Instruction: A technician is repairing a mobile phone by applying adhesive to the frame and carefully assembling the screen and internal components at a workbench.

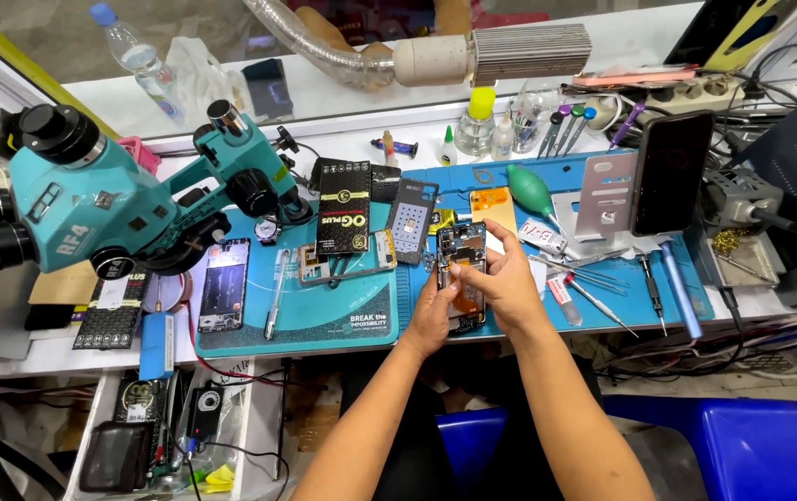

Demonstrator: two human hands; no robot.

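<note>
Orange-backed opened phone (462, 269) — both hands' fingers (472, 267)

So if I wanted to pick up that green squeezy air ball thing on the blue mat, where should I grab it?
Probably grab the green blower round its fat bulb, coming down from above. It lies on its side on the blue mat, and the bulb is its widest part. Its narrower end points toward the stand, so that is likely a poorer hold.
</note>
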